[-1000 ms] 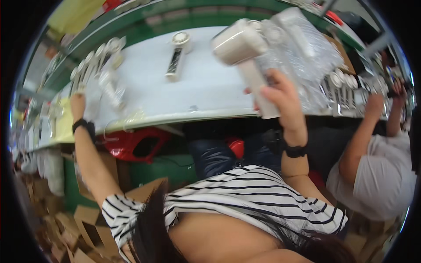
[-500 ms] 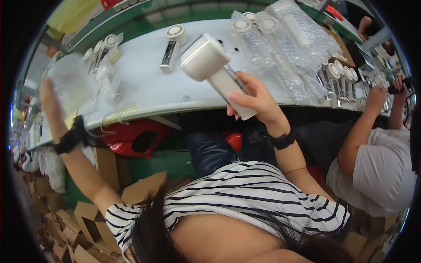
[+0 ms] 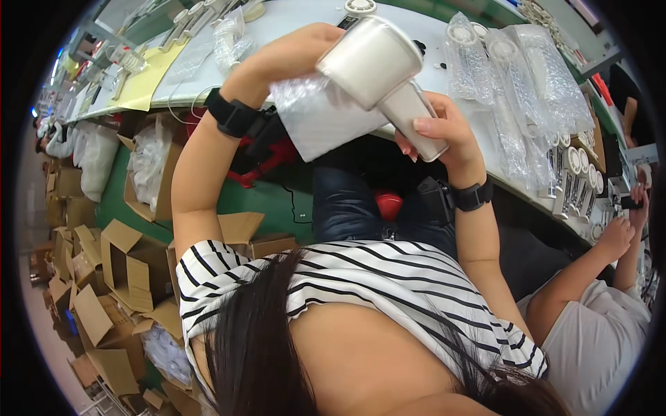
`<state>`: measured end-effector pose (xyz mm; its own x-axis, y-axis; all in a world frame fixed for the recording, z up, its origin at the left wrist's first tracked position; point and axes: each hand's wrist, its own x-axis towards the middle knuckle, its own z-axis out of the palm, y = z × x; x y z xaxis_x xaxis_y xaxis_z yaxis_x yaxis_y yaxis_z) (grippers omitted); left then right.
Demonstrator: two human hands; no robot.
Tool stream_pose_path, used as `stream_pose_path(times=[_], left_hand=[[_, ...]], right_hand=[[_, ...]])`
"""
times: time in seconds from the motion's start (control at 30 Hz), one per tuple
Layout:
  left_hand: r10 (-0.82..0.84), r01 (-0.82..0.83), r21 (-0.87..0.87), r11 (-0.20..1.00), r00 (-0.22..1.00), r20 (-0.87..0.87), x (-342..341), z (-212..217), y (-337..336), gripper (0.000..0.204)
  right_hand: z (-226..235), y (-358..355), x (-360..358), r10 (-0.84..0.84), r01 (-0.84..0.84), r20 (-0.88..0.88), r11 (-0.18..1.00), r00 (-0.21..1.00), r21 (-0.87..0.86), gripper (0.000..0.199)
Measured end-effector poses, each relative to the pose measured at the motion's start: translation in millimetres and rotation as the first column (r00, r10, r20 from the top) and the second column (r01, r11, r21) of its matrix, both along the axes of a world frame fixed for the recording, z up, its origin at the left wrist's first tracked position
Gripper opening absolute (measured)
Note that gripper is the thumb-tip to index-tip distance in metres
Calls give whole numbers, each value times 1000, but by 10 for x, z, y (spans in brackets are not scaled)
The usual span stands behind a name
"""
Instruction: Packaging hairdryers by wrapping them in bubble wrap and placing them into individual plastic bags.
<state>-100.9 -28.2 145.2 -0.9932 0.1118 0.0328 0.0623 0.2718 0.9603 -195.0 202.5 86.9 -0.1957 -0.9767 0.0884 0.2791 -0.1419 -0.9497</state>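
Observation:
My right hand (image 3: 451, 132) is closed round the handle of a white handheld device (image 3: 374, 59) with a wide, drum-shaped head. The head points up and to the left. Behind that head my left hand (image 3: 316, 47) reaches across, its fingers mostly hidden. A clear bubble-wrap bag (image 3: 322, 125) hangs from my left hand, beside the device and over the table's near edge. Past the device, another one with a round vented head (image 3: 360, 7) lies on the white table (image 3: 291, 15), partly covered by my left hand.
Bubble-wrapped devices (image 3: 496, 90) lie on the table's right, with unwrapped ones (image 3: 579, 180) beyond them. A yellow sheet (image 3: 149, 80) lies at the left. Open cardboard boxes (image 3: 128, 267) crowd the floor at lower left. A co-worker in a grey shirt (image 3: 590, 326) works at the right.
My left hand has swung from the far left to the device, bringing the bag along. The device is slightly higher and further right in view. The view has turned left.

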Motion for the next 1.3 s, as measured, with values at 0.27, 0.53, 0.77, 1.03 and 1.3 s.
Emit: stream_pose_path(times=[0.27,0.53,0.77,1.03,1.3], left_hand=[[304,-321,448,834,946,112,312,-298,225,25],[163,-171,-147,974,985,-62,474,6,-62,25],[-221,175,-690,702,975,23,204,349,199,24],[-197,-456,-787,416,799,-568,28,213,400,22],[396,-603,-160,782,678,-620,-43,-798,669,27]], right_hand=[[-83,28,199,-308,316,136,948,942,-44,52],[0,527,-374,110,-116,-44,979,993,-170,55],[74,74,-35,-85,-42,-380,948,921,-315,68],[27,188,73,126,-136,103,985,987,102,62],[-394,198,144,-277,304,484,953,830,24,38]])
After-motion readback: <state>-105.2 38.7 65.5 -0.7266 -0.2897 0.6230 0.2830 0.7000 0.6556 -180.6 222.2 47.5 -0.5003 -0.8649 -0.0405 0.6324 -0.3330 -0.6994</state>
